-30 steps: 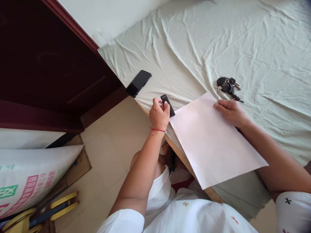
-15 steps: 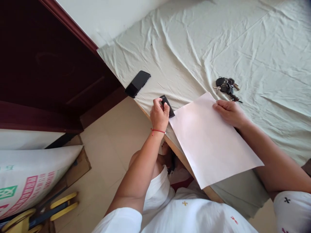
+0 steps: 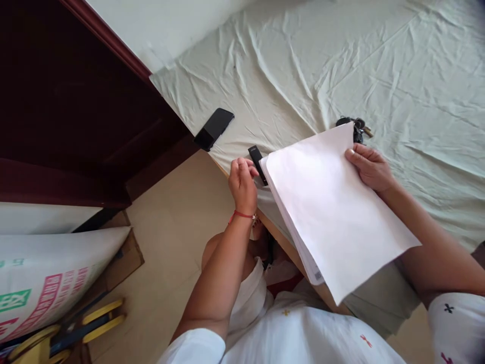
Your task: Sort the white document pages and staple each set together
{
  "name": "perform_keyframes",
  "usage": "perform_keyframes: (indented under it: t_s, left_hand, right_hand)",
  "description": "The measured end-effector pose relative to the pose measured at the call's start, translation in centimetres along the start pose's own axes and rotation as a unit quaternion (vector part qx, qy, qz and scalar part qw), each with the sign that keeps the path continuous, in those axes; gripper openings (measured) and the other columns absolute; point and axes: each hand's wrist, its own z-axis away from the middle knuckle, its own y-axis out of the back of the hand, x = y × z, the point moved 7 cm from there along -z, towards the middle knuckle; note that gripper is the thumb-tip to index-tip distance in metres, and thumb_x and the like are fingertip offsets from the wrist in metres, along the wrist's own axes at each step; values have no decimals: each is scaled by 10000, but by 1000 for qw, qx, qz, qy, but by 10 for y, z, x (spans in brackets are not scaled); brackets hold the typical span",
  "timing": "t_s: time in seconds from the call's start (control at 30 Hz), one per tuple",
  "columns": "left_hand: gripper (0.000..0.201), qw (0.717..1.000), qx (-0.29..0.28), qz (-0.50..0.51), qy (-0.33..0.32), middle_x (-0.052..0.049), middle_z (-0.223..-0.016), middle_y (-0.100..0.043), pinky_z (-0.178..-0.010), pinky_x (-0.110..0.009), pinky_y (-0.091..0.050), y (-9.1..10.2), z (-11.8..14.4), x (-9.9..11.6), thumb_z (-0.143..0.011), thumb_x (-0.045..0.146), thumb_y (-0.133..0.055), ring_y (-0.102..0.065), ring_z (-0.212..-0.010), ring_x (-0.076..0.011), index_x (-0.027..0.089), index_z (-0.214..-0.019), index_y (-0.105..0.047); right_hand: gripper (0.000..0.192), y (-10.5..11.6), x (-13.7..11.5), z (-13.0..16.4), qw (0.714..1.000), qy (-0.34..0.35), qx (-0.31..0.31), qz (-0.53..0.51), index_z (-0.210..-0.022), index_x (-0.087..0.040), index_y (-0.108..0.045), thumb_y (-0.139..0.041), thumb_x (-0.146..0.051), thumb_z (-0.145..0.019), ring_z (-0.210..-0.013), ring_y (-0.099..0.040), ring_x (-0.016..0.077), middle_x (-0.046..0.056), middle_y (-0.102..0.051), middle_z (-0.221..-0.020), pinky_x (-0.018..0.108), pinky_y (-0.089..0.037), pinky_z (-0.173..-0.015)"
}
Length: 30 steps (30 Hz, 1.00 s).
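Observation:
My right hand (image 3: 371, 167) pinches the upper right edge of a white sheet of paper (image 3: 337, 202) between thumb and fingers. The sheet is lifted and slanted over the table's edge. Beneath it, along its left side, shows the edge of at least one more sheet (image 3: 301, 247) with a small dark printed patch near its lower corner. My left hand (image 3: 244, 184), a red cord round its wrist, hovers by the table edge with loosely bent fingers and nothing visible in them. Just beyond its fingertips lies a small black oblong object (image 3: 256, 159); its kind is unclear, and the paper's corner is beside it.
A black smartphone (image 3: 214, 129) lies near the left edge of the cloth-covered table (image 3: 280, 91). A bunch of keys (image 3: 366, 132) is partly covered by the paper. On the floor at left stand a printed white sack (image 3: 64, 273) and a yellow-and-blue object (image 3: 87, 331).
My left hand has let go of the black oblong object and drawn back slightly. My right hand has moved the paper up and right, over part of the keys; a sheet underneath now shows.

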Motion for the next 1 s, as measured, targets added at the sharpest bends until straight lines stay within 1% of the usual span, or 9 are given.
perform_keyframes:
  t_s: [0.17,0.3,0.4,0.5,0.63,0.7,0.77,0.87,1.0]
  left_hand:
    - [602,991,-24,119,56,-13,-720,-605,-527,-251,-396,-4,26,5,-971,794,-460,-516,-575,-120,226,-867,-628]
    - [576,990,-39,116,65,-4,-669,-578,-521,-254,-382,0,35,7,-950,775,-542,-496,-565,-118,224,-797,-614]
    - [573,987,-94,100,80,-17,-703,-633,-513,-265,-379,0,43,6,-946,771,-559,-507,-566,-123,222,-810,-654]
    - [532,975,-170,107,91,-42,-829,-734,-546,-276,-431,-7,54,5,-911,749,-648,-627,-686,-159,225,-908,-741]
    - [505,926,-248,227,170,-78,-962,-816,-840,-372,-601,-24,69,4,-819,709,-783,-758,-1028,-285,223,-954,-807]
    - [469,897,-258,282,224,-88,-947,-831,-932,-432,-618,-32,74,3,-751,646,-860,-772,-1078,-325,212,-924,-814]
    - [411,882,-263,290,261,-87,-886,-832,-952,-460,-627,-37,77,-1,-683,547,-922,-787,-1054,-336,198,-869,-808]
    - [390,885,-259,276,272,-71,-795,-816,-948,-471,-635,-39,75,-7,-636,489,-959,-800,-1008,-327,184,-819,-797]
    - [443,902,-216,279,247,-59,-833,-830,-981,-455,-625,-35,67,-14,-600,479,-993,-804,-988,-291,179,-872,-814]
  right_hand:
    - [451,3,1,-5,999,25,29,-15,-839,-239,-590,-864,-592,-774,-664,-568,163,35,-694,-828,300,-479,-623]
    - [385,4,-1,-5,999,29,42,-19,-854,-245,-590,-828,-545,-813,-701,-592,172,39,-703,-846,304,-490,-656]
    - [339,6,0,-6,998,26,45,-38,-868,-245,-600,-815,-503,-825,-719,-619,173,36,-721,-874,301,-511,-684]
    - [348,8,1,-8,997,27,48,-56,-869,-244,-613,-831,-508,-805,-739,-644,180,34,-739,-896,302,-535,-707]
    - [410,6,2,-9,997,40,47,-39,-869,-237,-638,-855,-572,-775,-713,-649,175,36,-736,-876,308,-541,-678]
    - [442,4,1,-8,997,50,50,-10,-875,-238,-648,-833,-630,-784,-703,-662,184,35,-721,-841,311,-532,-637]
    - [463,3,0,-7,997,61,53,5,-889,-244,-655,-810,-670,-795,-714,-684,200,35,-715,-829,316,-532,-617]
    - [484,-1,-1,-3,997,66,43,-19,-946,-255,-669,-826,-682,-783,-766,-711,214,43,-741,-909,333,-564,-645]
    - [628,-7,-2,-1,998,61,13,-24,-1098,-285,-686,-959,-604,-631,-890,-739,254,49,-762,-1044,372,-614,-691]
